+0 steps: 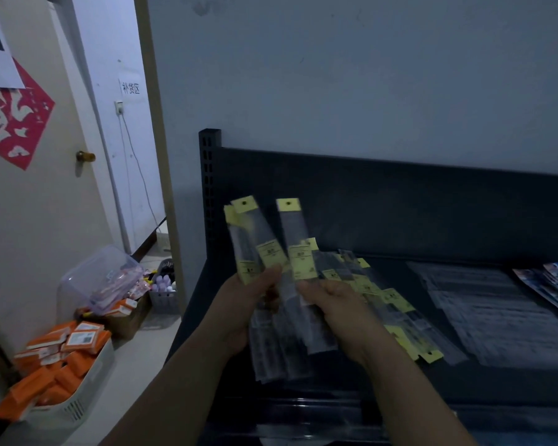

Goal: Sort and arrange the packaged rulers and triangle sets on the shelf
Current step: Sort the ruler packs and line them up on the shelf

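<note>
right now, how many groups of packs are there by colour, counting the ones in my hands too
Yellow-tabbed ruler packs: 2 groups, the fan gripped by the left hand and right hand, and the pile on the shelf
Clear plain packs: 1 group
Blue printed packs: 1 group
Total: 4 groups

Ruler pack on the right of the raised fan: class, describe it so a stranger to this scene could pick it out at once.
Find the dark metal shelf against the grey wall. At its left end two hands fan clear ruler packs with yellow labels. The wanted pack rises above the right hand, alone, apart from the two overlapping packs over the left hand.
</note>
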{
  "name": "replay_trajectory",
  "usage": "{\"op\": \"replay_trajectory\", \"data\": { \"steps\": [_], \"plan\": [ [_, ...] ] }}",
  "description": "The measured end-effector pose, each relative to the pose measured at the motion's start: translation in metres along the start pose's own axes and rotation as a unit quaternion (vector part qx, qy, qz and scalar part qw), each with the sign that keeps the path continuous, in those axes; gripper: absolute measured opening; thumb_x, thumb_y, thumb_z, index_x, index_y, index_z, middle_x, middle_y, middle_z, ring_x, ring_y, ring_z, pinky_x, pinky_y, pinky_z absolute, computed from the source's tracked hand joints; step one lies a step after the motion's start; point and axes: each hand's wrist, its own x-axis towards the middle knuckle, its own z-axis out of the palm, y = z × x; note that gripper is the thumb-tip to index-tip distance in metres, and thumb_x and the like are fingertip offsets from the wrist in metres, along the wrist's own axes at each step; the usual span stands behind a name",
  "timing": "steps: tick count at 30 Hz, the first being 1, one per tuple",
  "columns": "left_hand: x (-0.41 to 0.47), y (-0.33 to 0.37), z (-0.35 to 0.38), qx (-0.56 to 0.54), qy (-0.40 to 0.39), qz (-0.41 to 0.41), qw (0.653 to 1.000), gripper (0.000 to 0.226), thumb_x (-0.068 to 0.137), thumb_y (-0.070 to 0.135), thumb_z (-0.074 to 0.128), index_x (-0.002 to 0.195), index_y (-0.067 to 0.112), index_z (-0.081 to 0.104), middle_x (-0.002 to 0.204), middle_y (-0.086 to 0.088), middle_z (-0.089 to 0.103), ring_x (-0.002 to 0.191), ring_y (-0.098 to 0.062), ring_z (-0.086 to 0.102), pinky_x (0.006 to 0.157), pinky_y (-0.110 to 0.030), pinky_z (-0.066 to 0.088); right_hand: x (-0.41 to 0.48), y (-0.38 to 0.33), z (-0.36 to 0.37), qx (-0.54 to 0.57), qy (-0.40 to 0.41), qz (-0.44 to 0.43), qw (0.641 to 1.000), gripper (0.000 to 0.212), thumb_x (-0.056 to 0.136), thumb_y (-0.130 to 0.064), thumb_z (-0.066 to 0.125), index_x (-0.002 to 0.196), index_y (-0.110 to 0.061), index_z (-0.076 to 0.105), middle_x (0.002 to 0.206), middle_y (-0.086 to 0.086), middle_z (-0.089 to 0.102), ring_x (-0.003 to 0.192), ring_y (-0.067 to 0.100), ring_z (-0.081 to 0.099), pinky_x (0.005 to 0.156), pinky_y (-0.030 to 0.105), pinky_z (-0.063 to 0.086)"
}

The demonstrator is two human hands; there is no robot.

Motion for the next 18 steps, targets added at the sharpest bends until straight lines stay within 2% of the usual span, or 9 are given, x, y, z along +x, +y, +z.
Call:
{"op": "replay_trajectory", "data": {
  "steps": [2, 4, 6, 8, 10, 12, 13, 15, 18],
  "plan": [
    [0.0, -0.003, 0.01, -0.017, -0.001, -0.01, 1.0, 0.024, 0.088, 0.019, 0.061, 0.105, 0.004, 0.067, 0.103, -0.018, 0.071, 0.089, -0.032, 0.068, 0.08, -0.041, 0.056, -0.001, 0.003, 0.006, -0.05, -0.039, 0.006, 0.998, 0.032, 0.099, -0.026, 0.047, 0.092, -0.006, 0.071, 0.089, 0.009, 0.074, 0.08, 0.02, 0.068, 0.076, 0.033, 0.054],
    [0.002, -0.005, 0.013, -0.02, 0.016, -0.014, 1.0, 0.019, 0.093, 0.015, 0.056, 0.105, 0.003, 0.066, 0.099, -0.017, 0.073, 0.082, -0.029, 0.07, 0.069, -0.037, 0.058, -0.001, 0.009, 0.005, -0.085, -0.07, 0.008, 0.994, 0.039, 0.1, -0.03, 0.043, 0.101, -0.001, 0.069, 0.098, 0.009, 0.073, 0.088, 0.02, 0.069, 0.082, 0.032, 0.053],
    [0.004, -0.006, 0.011, -0.023, 0.032, -0.018, 0.999, 0.018, 0.094, 0.012, 0.054, 0.105, 0.003, 0.065, 0.093, -0.015, 0.074, 0.077, -0.027, 0.072, 0.063, -0.034, 0.057, 0.001, 0.011, -0.002, -0.114, -0.055, -0.003, 0.992, 0.043, 0.1, -0.034, 0.044, 0.097, 0.002, 0.068, 0.09, 0.009, 0.073, 0.079, 0.02, 0.067, 0.073, 0.03, 0.051],
    [0.006, -0.004, 0.008, -0.031, 0.044, -0.024, 0.998, 0.019, 0.095, 0.011, 0.053, 0.107, 0.002, 0.064, 0.093, -0.015, 0.074, 0.078, -0.027, 0.072, 0.062, -0.034, 0.057, 0.008, 0.015, -0.018, -0.211, 0.036, -0.047, 0.976, 0.041, 0.099, -0.034, 0.044, 0.09, -0.001, 0.067, 0.08, 0.006, 0.068, 0.071, 0.019, 0.061, 0.063, 0.027, 0.044],
    [0.007, -0.003, 0.005, -0.053, 0.052, -0.033, 0.997, 0.021, 0.095, 0.011, 0.052, 0.11, 0.0, 0.062, 0.098, -0.017, 0.073, 0.081, -0.028, 0.072, 0.063, -0.036, 0.058, 0.015, 0.022, -0.04, -0.423, 0.138, -0.098, 0.89, 0.033, 0.098, -0.033, 0.045, 0.086, -0.009, 0.065, 0.084, 0.004, 0.064, 0.079, 0.021, 0.059, 0.063, 0.028, 0.04],
    [0.007, -0.002, 0.002, -0.085, 0.054, -0.054, 0.993, 0.025, 0.095, 0.013, 0.051, 0.113, -0.002, 0.061, 0.104, -0.019, 0.071, 0.088, -0.03, 0.071, 0.066, -0.039, 0.058, 0.019, 0.03, -0.057, -0.593, 0.162, -0.09, 0.784, 0.029, 0.096, -0.037, 0.046, 0.088, -0.013, 0.062, 0.1, 0.003, 0.06, 0.094, 0.022, 0.054, 0.074, 0.029, 0.039],
    [0.007, -0.002, 0.001, -0.098, 0.053, -0.07, 0.991, 0.027, 0.095, 0.014, 0.051, 0.114, -0.002, 0.061, 0.108, -0.02, 0.07, 0.092, -0.031, 0.07, 0.068, -0.04, 0.058, 0.021, 0.034, -0.062, -0.63, 0.155, -0.078, 0.757, 0.029, 0.095, -0.038, 0.046, 0.092, -0.014, 0.061, 0.109, 0.002, 0.058, 0.1, 0.022, 0.05, 0.081, 0.03, 0.04],
    [0.007, -0.001, 0.002, -0.12, 0.052, -0.097, 0.987, 0.032, 0.094, 0.015, 0.052, 0.119, -0.003, 0.059, 0.111, -0.02, 0.069, 0.093, -0.03, 0.068, 0.067, -0.04, 0.06, 0.023, 0.038, -0.064, -0.645, 0.145, -0.066, 0.748, 0.03, 0.095, -0.04, 0.043, 0.103, -0.016, 0.06, 0.123, -0.001, 0.053, 0.109, 0.022, 0.046, 0.09, 0.032, 0.039],
    [0.007, -0.001, 0.004, -0.134, 0.05, -0.109, 0.984, 0.035, 0.095, 0.014, 0.051, 0.123, -0.007, 0.055, 0.093, -0.017, 0.071, 0.071, -0.022, 0.067, 0.057, -0.031, 0.06, 0.024, 0.038, -0.063, -0.648, 0.149, -0.054, 0.745, 0.039, 0.096, -0.043, 0.04, 0.121, -0.017, 0.054, 0.135, -0.001, 0.047, 0.12, 0.023, 0.041, 0.096, 0.033, 0.035]
  ]
}}
